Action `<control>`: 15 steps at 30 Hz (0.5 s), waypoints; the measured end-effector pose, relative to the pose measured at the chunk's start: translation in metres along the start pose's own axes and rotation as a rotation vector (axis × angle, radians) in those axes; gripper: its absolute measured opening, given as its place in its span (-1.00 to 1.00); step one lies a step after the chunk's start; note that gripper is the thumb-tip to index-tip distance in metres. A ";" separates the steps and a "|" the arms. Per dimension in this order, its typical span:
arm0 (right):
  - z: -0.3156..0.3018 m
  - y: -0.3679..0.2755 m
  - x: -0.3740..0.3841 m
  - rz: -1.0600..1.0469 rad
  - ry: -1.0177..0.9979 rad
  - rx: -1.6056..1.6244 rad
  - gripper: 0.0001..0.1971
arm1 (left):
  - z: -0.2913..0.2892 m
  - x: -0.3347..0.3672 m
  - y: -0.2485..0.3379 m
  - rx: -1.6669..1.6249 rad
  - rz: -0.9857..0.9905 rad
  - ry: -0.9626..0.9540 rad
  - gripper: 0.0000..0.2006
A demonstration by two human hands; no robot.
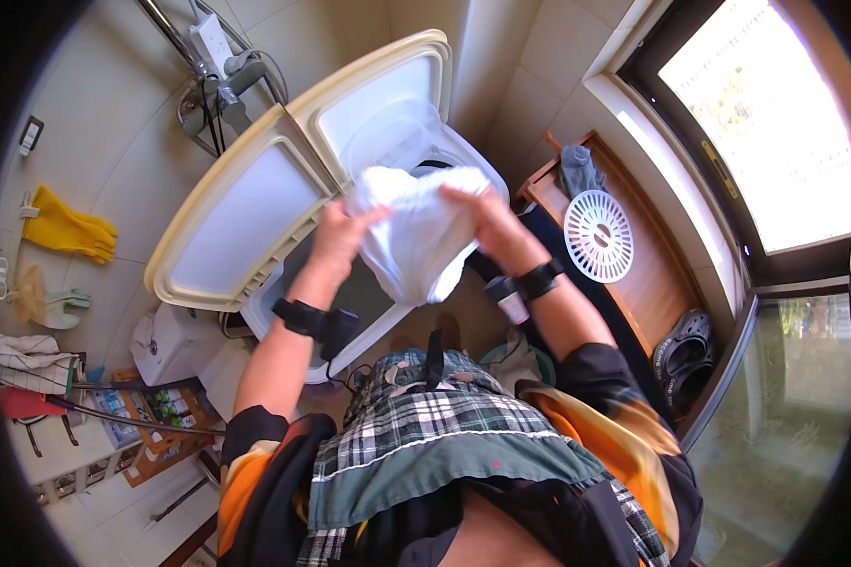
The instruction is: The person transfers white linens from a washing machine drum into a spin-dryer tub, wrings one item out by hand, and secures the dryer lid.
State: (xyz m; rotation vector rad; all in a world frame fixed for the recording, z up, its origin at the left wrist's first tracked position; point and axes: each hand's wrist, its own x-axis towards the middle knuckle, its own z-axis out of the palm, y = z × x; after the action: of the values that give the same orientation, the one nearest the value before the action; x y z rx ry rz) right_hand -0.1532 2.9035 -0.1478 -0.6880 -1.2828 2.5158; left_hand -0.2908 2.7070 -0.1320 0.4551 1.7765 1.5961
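A bunched white cloth [421, 236], perhaps a garment, hangs between my two hands over an open-topped, two-lidded washing machine [477, 151]. My left hand [338, 238] pinches its left edge, fingers closed. On the opposite edge, my right hand [490, 219] grips the cloth with thumb and fingers. Both lids stand raised: the left lid [241, 217] leans to the left, and the right lid [383, 90] rises behind the cloth. A clear plastic inner cover [392, 140] is tilted up by the right tub. The cloth hides most of that tub's dark opening.
To the right, a wooden bench [657, 293] carries a white slotted disc [599, 236], a grey cloth [581, 173] and black clogs [683, 359]. A green basin [546, 367] stands near my legs. Pipes and a tap [222, 94] jut from the wall; yellow rubber gloves [66, 225] hang left.
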 end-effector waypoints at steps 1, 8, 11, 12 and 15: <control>-0.002 -0.032 0.001 -0.115 -0.024 -0.057 -0.70 | -0.016 0.006 0.014 -0.042 0.041 0.095 -0.64; 0.032 -0.214 -0.020 -0.598 -0.106 -0.564 -0.58 | -0.056 0.041 0.166 -0.289 0.435 0.068 -0.85; 0.076 -0.229 -0.042 -0.702 -0.230 -0.401 -0.68 | -0.048 0.018 0.208 -0.542 0.554 0.020 -0.85; 0.066 -0.221 -0.034 -0.676 -0.224 -0.407 -0.58 | -0.031 0.006 0.203 -0.682 0.507 -0.007 -0.84; 0.067 -0.155 -0.011 -0.525 -0.107 -0.559 -0.34 | -0.061 0.043 0.128 -0.458 0.137 -0.163 -0.83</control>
State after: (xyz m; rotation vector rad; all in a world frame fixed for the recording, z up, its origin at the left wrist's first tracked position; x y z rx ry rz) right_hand -0.1786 2.9439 0.0149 -0.2528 -1.9315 1.8016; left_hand -0.3875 2.7149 -0.0194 0.4766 1.2301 1.9330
